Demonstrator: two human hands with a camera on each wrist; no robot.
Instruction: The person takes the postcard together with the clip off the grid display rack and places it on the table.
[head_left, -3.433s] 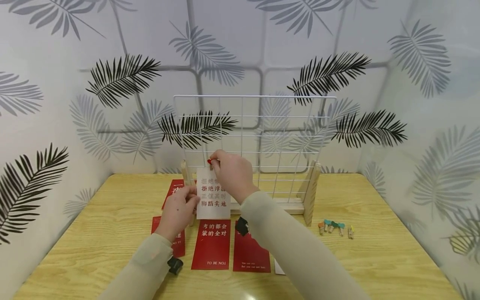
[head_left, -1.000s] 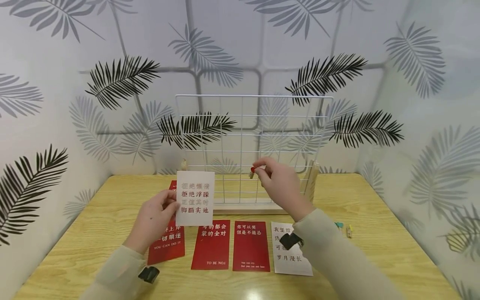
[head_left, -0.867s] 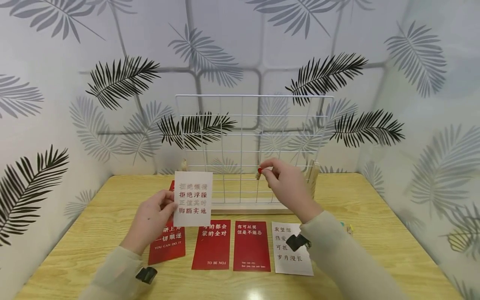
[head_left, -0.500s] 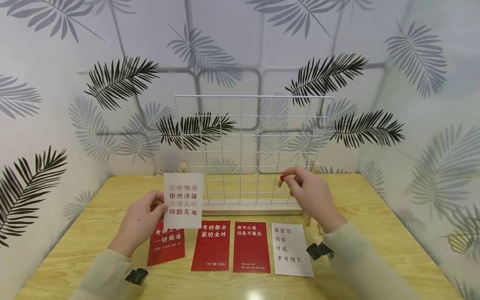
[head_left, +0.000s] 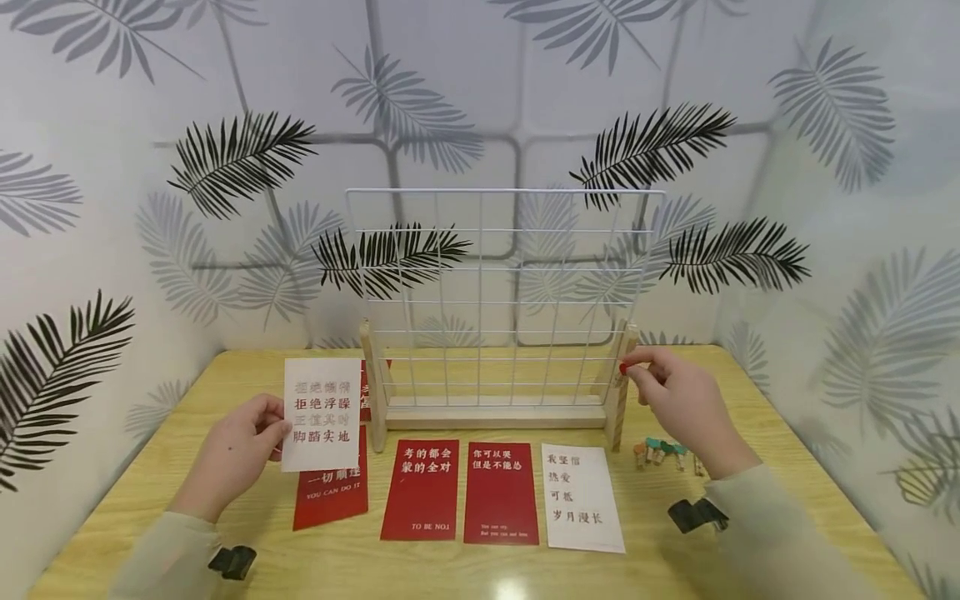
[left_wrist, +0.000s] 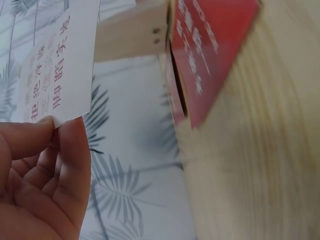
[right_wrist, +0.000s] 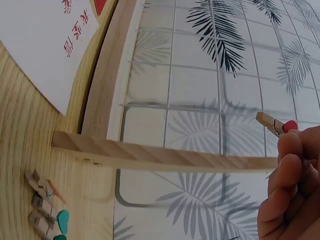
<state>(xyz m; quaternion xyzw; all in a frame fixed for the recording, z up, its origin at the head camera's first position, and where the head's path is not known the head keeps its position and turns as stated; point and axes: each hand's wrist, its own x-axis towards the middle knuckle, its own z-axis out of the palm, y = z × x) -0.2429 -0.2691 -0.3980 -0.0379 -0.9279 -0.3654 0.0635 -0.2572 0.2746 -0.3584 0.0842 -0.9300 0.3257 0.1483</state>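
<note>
My left hand [head_left: 238,450] pinches the left edge of a white card [head_left: 322,415] printed with red and grey Chinese characters. The card is upright, in front of a red card [head_left: 333,500] that it partly covers. In the left wrist view, thumb and forefinger grip the card's corner. My right hand [head_left: 678,404] pinches a small wooden clothespin [right_wrist: 270,123] with a red heart, beside the right wooden post [head_left: 622,387] of the stand. A white wire grid [head_left: 480,302] stands upright in that stand, with nothing clipped on it.
Along the table's front lie two red cards [head_left: 420,492] [head_left: 501,493] and a white card [head_left: 583,498]. Another red card [head_left: 365,392] lies behind the left post. Several clothespins with coloured hearts [head_left: 660,450] lie at the right. A leaf-patterned wall is behind.
The white card, held at the grid's lower left 3.4 seconds ago, has moved left and down with my left hand. My right hand has carried the red-heart clothespin to the right post.
</note>
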